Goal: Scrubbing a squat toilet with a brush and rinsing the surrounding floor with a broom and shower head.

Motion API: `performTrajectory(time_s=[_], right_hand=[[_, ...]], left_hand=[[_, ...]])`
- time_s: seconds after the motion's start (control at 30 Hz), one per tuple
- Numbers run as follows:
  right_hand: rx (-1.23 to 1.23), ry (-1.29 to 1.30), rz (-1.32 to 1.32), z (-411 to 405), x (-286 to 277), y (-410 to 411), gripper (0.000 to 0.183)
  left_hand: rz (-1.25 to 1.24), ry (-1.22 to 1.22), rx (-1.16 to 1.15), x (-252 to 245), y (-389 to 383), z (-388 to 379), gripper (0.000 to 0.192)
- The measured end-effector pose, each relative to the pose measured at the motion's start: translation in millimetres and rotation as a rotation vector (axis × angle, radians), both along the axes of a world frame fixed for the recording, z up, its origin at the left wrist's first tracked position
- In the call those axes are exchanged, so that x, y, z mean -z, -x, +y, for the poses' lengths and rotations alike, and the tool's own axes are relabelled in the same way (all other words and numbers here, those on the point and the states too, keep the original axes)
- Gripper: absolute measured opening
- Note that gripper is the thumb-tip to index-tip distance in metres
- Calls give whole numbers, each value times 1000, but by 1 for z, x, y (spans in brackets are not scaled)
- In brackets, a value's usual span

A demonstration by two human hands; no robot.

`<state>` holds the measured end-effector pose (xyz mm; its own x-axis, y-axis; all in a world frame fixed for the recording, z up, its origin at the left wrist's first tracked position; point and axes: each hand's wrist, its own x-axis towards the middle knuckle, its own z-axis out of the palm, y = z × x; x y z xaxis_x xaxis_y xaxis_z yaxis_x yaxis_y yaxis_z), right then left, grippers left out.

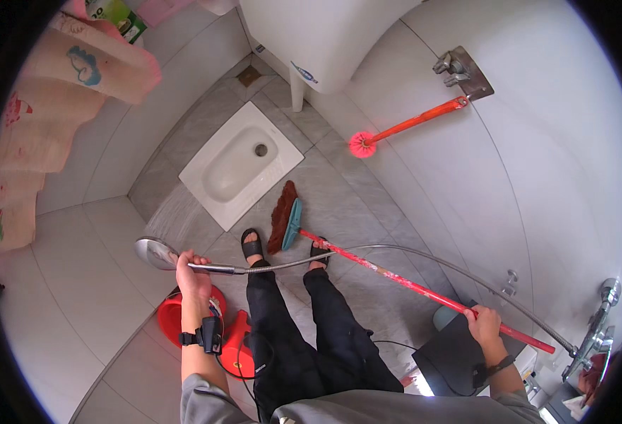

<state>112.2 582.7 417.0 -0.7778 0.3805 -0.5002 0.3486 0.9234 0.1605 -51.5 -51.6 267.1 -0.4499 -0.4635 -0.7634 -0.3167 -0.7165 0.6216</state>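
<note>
At the left, my left hand [193, 273] is closed around the handle of a chrome hand shower [154, 253], and water sprays from its head onto the grey tiles. On the right, my right hand [484, 324] grips the red pole [385, 273] of a floor broom. The broom's head, with brown bristles [282, 217] and a blue-green block [293, 225], rests on the floor in front of my feet, close to a white squat toilet pan [226, 194]. A metal shower hose [395, 246] crosses above the pole to the mixer tap [594, 331] on the right wall.
Red plastic buckets [170, 320] stand by my left leg. A red toilet brush [411, 126] hangs on the right wall below a metal valve plate [470, 74]. Patterned cloth [62, 111] hangs upper left. A dark cabinet [451, 350] is near my right arm; a cable hangs by my legs.
</note>
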Motion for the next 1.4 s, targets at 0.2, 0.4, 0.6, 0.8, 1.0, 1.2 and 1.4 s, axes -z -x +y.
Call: performTrajectory(time_s=[0.2,0.4,0.6,0.8,1.0,1.2,1.4], right_hand=[[46,-14,-111,-3,-2,11,30],[53,-9,-121,3,-6,21,30],[36,62,-76,-1,-30,35,28],[-66,-3,43,22,-107,20,20],[-80,-19,193,49,-147,-24,23],[11,44,372,46,-144,-32,24],[-76,68,399,27,-105,-35,22]], left_hand=[[-11,-11,8,1,8,-8,15],[-61,-14,55,19,35,-10,16],[-50,-41,139,23,79,-1,14],[-28,0,228,7,115,10,13],[33,18,199,-6,112,40,15],[70,38,154,-19,70,36,15],[71,82,62,-36,19,25,15]])
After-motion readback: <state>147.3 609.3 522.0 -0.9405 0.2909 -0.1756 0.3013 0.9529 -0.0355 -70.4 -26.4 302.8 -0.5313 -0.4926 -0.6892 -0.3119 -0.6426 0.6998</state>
